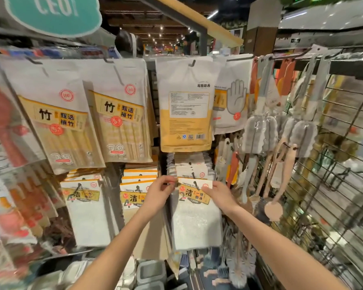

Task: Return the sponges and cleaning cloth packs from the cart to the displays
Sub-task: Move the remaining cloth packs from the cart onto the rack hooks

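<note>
My two bare forearms reach up from the bottom of the view toward the peg wall. My left hand [159,194] pinches the top left corner of the flat white cleaning cloth pack with the yellow printed header card [195,222], thumb and forefinger closed on the card. My right hand [220,195] holds the top right corner, fingers laid over the card's edge. The pack hangs upright in front of a row of like packs, its punched hole at the thin black metal peg hook [195,183]; whether it is fully threaded I cannot tell. To do this well, I judge I should keep the card level, slide it back against the packs behind, and let go only once it hangs by itself. The backs of both hands face me.
</note>
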Tool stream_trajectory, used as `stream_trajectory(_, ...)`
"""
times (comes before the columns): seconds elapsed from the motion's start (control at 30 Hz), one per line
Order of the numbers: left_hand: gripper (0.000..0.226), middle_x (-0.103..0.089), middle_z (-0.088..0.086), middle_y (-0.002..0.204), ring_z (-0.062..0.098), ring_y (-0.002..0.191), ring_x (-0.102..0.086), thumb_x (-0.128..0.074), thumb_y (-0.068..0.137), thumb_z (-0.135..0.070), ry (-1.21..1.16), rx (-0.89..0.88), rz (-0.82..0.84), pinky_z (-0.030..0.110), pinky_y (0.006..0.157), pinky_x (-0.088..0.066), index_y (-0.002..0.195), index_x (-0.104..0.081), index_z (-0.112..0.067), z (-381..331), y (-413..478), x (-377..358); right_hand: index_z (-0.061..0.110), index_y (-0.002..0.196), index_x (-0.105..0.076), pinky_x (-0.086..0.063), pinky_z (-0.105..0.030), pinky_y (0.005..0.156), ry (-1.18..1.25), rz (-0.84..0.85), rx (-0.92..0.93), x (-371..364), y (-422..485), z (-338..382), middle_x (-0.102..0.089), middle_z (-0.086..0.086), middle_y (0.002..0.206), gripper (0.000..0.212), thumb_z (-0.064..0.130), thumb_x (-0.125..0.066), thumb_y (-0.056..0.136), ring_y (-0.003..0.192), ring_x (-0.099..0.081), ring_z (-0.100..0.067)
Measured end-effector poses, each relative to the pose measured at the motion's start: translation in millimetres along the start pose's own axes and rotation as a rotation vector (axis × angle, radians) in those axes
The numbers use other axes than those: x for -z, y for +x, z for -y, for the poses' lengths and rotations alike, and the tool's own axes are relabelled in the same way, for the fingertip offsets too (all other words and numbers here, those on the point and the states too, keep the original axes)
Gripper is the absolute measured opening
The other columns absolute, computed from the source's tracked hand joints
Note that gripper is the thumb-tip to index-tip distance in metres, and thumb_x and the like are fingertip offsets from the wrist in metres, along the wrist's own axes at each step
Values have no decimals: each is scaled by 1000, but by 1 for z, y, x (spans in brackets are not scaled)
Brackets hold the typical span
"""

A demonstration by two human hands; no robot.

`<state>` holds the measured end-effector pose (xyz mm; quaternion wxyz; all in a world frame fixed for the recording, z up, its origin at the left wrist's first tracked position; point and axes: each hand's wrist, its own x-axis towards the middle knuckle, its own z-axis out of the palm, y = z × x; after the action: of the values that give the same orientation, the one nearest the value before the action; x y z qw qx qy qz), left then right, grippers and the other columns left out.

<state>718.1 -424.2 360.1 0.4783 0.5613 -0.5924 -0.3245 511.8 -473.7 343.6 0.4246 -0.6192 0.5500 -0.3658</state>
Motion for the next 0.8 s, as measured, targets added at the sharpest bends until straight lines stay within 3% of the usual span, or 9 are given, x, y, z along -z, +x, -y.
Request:
stream_trajectory(0.13, 22, -65, -2, 108, 15, 100, -62, -50, 93, -5, 28, 29, 13, 27, 83, -50, 104, -64, -20, 0, 0, 5, 10, 85, -69, -42, -27, 56, -122, -131, -40, -11, 35, 8, -69, -3, 80, 17, 24, -61, 89, 70, -62, -17)
stream_trajectory(0.23, 21, -64, -3, 108, 15, 99, -62, -50, 94, -7, 41, 32, 45, 26, 85, -50, 104, -62, -20, -3, 1, 6, 6, 86, -69, -43, -31, 62, -198, -198, -106, -20, 69, 7, -70, -12, 87, 24, 28, -61, 86, 79, -65, -27)
stream_trajectory(0.33, 20, -62, -4, 106, 12, 95, -59, -51, 95, -9, 90, 35, 78, 14, 77, -46, 106, -62, -21, -1, 3, 7, 8, 88, -65, -44, -32, 68, -249, -254, -158, -27, 92, 10, -67, -12, 93, 24, 32, -62, 85, 89, -64, -31)
stream_trajectory(0.43, 20, -61, -3, 107, 11, 96, -59, -51, 95, -10, 98, 42, 78, 10, 75, -44, 110, -62, -19, 1, 0, 10, 12, 81, -57, -42, -33, 66, -303, -258, -177, -30, 101, 10, -62, -11, 88, 23, 34, -62, 86, 86, -62, -31)
stream_trajectory(0.5, 21, -62, -4, 105, 10, 96, -59, -50, 95, -8, 78, 51, 79, 9, 74, -44, 109, -62, -17, -2, -4, 9, 9, 89, -58, -44, -32, 68, -324, -238, -175, -28, 99, 4, -60, -7, 88, 26, 35, -59, 86, 82, -59, -27)
stream_trajectory(0.57, 19, -63, -6, 101, 10, 93, -60, -49, 96, -6, 23, 74, 89, 9, 74, -47, 106, -62, -16, -8, -9, 5, 8, 111, -57, -51, -34, 76, -315, -232, -141, -20, 85, -2, -65, -8, 102, 36, 34, -58, 85, 90, -62, -29)
stream_trajectory(0.67, 19, -67, -1, 102, 18, 93, -65, -49, 96, -6, -67, 129, 95, 31, 87, -53, 103, -64, -15, -15, -15, -6, 12, 131, -44, -49, -32, 73, -264, -165, -70, 1, 42, -7, -63, -10, 116, 45, 27, -57, 90, 94, -62, -27)
stream_trajectory(0.8, 18, -66, 6, 107, 18, 89, -66, -48, 96, -7, -103, 129, 93, 34, 86, -52, 99, -65, -14, -23, -26, -26, 12, 133, -42, -46, -31, 76, -164, -140, -99, 35, -23, -13, -61, -8, 119, 44, 27, -53, 93, 93, -59, -22)
